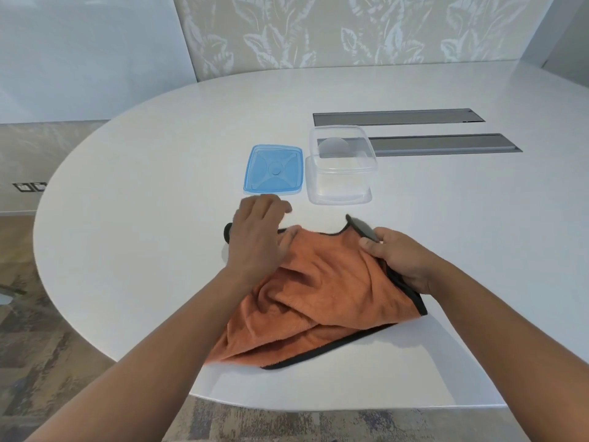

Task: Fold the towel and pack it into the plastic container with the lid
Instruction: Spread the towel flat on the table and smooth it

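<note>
An orange towel (pixel 322 301) with a black border lies crumpled on the white table (pixel 159 186) in front of me. My right hand (pixel 401 256) pinches the towel's far right corner, where the black edge sticks up. My left hand (pixel 258 237) hovers over or touches the towel's far left corner with loosely spread fingers; whether it grips the cloth is hidden. Beyond the towel stand the clear plastic container (pixel 341 167), open and empty, and its blue lid (pixel 273 170) lying flat to the left of it.
Two grey cable slots (pixel 398 118) run across the table behind the container. The table's curved edge falls away to the left and in front of me, with carpet below. A patterned wall stands behind.
</note>
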Tool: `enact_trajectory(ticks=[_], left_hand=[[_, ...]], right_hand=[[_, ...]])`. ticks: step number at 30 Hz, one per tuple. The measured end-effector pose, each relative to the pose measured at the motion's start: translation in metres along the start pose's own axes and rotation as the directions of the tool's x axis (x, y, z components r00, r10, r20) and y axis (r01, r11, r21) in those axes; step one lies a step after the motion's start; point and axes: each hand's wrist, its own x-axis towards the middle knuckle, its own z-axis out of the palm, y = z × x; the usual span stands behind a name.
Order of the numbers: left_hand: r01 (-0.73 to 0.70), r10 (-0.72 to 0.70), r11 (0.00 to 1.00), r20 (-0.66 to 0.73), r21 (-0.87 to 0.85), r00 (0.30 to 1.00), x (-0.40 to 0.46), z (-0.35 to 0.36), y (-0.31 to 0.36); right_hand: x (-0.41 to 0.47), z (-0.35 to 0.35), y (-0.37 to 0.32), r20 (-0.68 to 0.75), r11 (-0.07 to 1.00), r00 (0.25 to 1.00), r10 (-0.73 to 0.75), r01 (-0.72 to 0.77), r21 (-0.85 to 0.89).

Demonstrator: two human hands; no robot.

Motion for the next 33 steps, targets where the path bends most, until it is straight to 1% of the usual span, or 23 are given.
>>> enact_trajectory(ticks=[1, 2, 3, 5, 8, 10, 12, 14, 16, 18, 19, 22, 25, 28, 33], left_hand=[[-0.064, 0.064, 0.998, -0.046, 0.0, 0.997, -0.004, 0.002, 0.005], [-0.109, 0.108, 0.993, -0.028, -0.033, 0.994, -0.009, 0.004, 0.01], [-0.118, 0.121, 0.99, 0.037, -0.079, 0.992, -0.014, 0.006, 0.015], [-0.044, 0.073, 0.99, 0.217, -0.137, 0.973, -0.022, 0.011, 0.021], [0.057, 0.03, 0.98, 0.43, -0.188, 0.902, -0.028, 0.02, 0.019], [0.09, 0.013, 0.983, 0.547, -0.162, 0.837, -0.033, 0.026, 0.015], [0.134, -0.055, 0.988, 0.633, -0.079, 0.772, -0.036, 0.03, 0.011], [0.152, -0.109, 0.988, 0.67, -0.006, 0.734, -0.037, 0.036, 0.008], [0.157, -0.15, 0.986, 0.692, 0.054, 0.706, -0.034, 0.04, 0.008], [0.191, -0.213, 0.975, 0.703, 0.111, 0.679, -0.029, 0.045, 0.009], [0.21, -0.245, 0.968, 0.7, 0.138, 0.67, -0.028, 0.047, 0.009], [0.252, -0.324, 0.946, 0.668, 0.207, 0.67, -0.024, 0.052, 0.007], [0.294, -0.379, 0.925, 0.633, 0.24, 0.675, -0.019, 0.057, 0.003], [0.333, -0.428, 0.904, 0.601, 0.27, 0.675, -0.02, 0.061, 0.002], [0.377, -0.474, 0.88, 0.555, 0.288, 0.684, -0.02, 0.064, 0.002]], right_hand=[[0.002, -0.003, 0.001, -0.065, 0.999, 0.998, -0.016, 0.018, 0.035], [0.004, -0.005, 0.002, -0.12, 0.997, 0.992, -0.022, 0.03, 0.069], [0.005, -0.008, 0.002, -0.164, 0.995, 0.986, -0.021, 0.037, 0.095], [0.009, -0.012, 0.002, -0.223, 0.99, 0.975, -0.009, 0.041, 0.138], [0.01, -0.013, 0.001, -0.269, 0.969, 0.963, 0.034, 0.034, 0.244], [0.01, -0.014, 0.002, -0.251, 0.947, 0.965, 0.075, 0.01, 0.322], [0.008, -0.015, 0.003, -0.195, 0.932, 0.976, 0.096, -0.019, 0.362], [0.007, -0.016, 0.004, -0.142, 0.929, 0.985, 0.096, -0.037, 0.367], [0.006, -0.019, 0.003, -0.113, 0.923, 0.99, 0.088, -0.038, 0.383], [0.006, -0.023, 0.002, -0.086, 0.925, 0.993, 0.079, -0.041, 0.378], [0.005, -0.025, 0.001, -0.066, 0.937, 0.995, 0.079, -0.052, 0.345], [0.001, -0.027, -0.002, -0.005, 0.983, 0.994, 0.106, -0.104, 0.15], [-0.004, -0.031, -0.006, 0.057, 0.992, 0.99, 0.126, -0.126, 0.003], [-0.013, -0.033, -0.01, 0.115, 0.98, 0.984, 0.135, -0.115, -0.161], [-0.026, -0.038, -0.01, 0.233, 0.913, 0.964, 0.13, -0.025, -0.407]])
